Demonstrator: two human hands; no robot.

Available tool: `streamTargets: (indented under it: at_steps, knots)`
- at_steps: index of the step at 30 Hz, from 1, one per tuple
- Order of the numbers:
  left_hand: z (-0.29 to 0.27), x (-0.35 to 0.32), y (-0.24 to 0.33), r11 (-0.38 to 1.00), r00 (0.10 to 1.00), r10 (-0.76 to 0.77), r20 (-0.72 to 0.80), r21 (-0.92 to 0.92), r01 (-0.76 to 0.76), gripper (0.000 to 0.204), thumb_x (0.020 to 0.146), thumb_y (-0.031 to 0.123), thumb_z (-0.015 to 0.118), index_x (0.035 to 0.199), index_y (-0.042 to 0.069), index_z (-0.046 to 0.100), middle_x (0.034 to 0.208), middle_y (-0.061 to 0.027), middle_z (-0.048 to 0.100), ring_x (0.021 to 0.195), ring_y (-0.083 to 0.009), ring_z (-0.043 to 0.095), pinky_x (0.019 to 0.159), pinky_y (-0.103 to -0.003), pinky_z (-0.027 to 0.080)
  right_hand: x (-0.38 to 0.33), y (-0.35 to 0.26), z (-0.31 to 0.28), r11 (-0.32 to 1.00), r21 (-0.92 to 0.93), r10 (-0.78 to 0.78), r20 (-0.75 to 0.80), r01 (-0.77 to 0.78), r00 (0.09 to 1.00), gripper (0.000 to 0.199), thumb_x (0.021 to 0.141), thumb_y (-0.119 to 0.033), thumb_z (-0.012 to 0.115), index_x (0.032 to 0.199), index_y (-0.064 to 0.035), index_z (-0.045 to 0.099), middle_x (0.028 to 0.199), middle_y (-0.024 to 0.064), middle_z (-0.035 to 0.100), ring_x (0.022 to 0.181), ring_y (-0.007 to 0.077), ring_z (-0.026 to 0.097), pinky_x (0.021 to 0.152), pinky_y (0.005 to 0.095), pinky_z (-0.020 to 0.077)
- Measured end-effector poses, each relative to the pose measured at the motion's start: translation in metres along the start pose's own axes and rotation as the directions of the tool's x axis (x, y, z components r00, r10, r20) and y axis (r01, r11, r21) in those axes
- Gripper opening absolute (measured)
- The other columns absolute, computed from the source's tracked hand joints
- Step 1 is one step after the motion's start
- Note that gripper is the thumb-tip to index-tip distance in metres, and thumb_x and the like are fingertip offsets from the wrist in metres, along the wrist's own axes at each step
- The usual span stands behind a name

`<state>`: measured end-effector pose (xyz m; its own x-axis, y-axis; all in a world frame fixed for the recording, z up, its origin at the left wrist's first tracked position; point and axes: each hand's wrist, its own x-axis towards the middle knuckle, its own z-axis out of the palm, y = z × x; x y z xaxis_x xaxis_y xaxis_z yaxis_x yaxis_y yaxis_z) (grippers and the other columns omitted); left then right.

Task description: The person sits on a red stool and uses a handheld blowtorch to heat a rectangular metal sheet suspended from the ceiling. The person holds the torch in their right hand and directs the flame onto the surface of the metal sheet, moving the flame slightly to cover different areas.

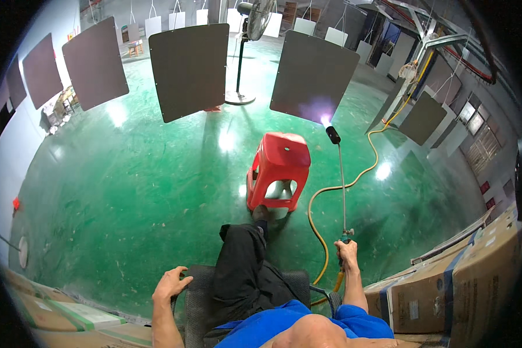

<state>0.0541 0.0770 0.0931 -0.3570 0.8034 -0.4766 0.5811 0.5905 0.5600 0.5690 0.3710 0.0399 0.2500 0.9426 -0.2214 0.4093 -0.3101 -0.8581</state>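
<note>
My right hand [347, 254] is wrapped round the handle of a long gas torch [343, 185]. At its far end, the black nozzle [332, 136] gives off a pale violet flame at the lower edge of a dark hanging panel [313, 75]. A yellow hose [311, 217] runs up to the handle from the floor. My left hand [171, 284] rests beside the seat of the grey chair [198, 290] I sit on, its fingers apart and nothing in them. My foot is at a red plastic stool [284, 152] in front of me.
More dark panels [189, 72] hang in a curved row to the left. A standing fan [240, 69] is behind the row. Cardboard boxes [417, 298] are stacked at the right, with more boxes [58, 313] at the left. A metal frame [441, 40] hangs upper right over the green floor [127, 203].
</note>
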Motion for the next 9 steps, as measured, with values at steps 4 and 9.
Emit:
streamTargets:
  at_steps: [4,9]
  knots:
    - [0.004,0.002,-0.006,1.000,1.000,0.016,-0.008,-0.005,-0.016,0.054,0.083,0.036,0.068,0.124,0.002,0.057,0.119,-0.0199,0.064,0.109,-0.0327,0.062,0.092,-0.040,0.049,0.002,-0.008,-0.003,0.996,0.086,-0.013,-0.017,0.015,1.000,0.013,0.074,-0.008,0.071,0.072,-0.0062,0.059,0.054,-0.0015,0.051,0.040,0.0099,0.046,0.039,0.0266,0.0370]
    - [0.004,0.002,-0.006,1.000,1.000,0.017,-0.008,-0.017,-0.018,0.054,0.083,0.036,0.069,0.124,0.002,0.057,0.118,-0.0202,0.064,0.109,-0.0326,0.062,0.092,-0.040,0.050,-0.001,-0.035,-0.006,0.981,0.162,-0.103,-0.039,0.108,0.994,0.012,0.076,-0.010,0.070,0.072,-0.0065,0.060,0.053,-0.0018,0.051,0.040,0.0103,0.047,0.038,0.0267,0.0368]
